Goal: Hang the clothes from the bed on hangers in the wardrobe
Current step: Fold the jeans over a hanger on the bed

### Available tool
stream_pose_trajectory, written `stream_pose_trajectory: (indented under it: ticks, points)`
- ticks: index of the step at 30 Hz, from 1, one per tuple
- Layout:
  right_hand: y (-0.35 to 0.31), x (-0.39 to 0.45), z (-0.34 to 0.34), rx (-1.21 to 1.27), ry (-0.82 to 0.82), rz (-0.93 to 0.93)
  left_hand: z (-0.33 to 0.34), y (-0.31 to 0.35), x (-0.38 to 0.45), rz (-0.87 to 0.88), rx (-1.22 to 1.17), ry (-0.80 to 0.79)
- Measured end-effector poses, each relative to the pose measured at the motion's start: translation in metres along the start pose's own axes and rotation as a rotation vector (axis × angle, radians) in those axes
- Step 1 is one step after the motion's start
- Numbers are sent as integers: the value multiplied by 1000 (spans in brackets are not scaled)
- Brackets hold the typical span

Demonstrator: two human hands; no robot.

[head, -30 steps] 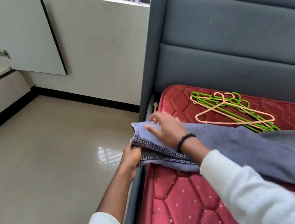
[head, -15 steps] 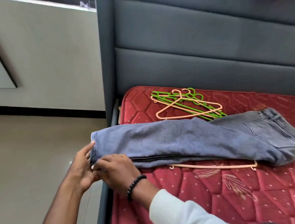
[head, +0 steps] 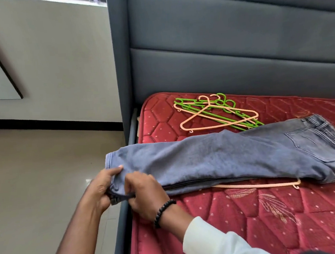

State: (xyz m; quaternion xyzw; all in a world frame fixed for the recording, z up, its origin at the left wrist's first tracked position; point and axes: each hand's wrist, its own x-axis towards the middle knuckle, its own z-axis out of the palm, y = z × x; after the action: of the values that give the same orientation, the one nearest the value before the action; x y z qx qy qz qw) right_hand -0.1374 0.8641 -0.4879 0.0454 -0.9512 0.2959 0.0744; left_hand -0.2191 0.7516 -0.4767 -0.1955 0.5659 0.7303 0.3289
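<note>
Now both gripping jeans (head: pixel 216 159) hem: left hand (head: pixel 102 190), right hand (head: pixel 146 191); hem overhangs bed (head: pixel 251 220) edge, floor (head: pixel 45 178) beside.

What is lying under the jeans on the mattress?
A peach hanger lies under the jeans; only its bottom bar and one end hook show along their near edge. Its hook and shoulders are covered.

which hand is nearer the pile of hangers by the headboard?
Right. The right hand grips the jeans hem on the mattress side, under the hanger pile; the left hand holds the hem off the bed edge, farther away.
</note>
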Motion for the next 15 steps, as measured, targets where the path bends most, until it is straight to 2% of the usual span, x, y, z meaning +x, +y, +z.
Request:
stream_pose_trajectory:
  ticks: [4, 9, 11, 13, 15]
  points:
    - [-3, -14, -5, 47, -94, 1, -3, 2, 2, 96, 39, -119]
    - [-10, -24, -30, 149, -251, -82, -6, 1, -8, 66, 116, -266]
    - [-8, -27, -42, 236, -305, -75, -8, 0, -4, 146, 178, -239]
    - [7, -21, -56, 364, -183, 25, -8, -1, 2, 298, 275, -151]
    - [39, -9, -74, 373, 91, 132, -6, 0, -1, 404, 439, 64]
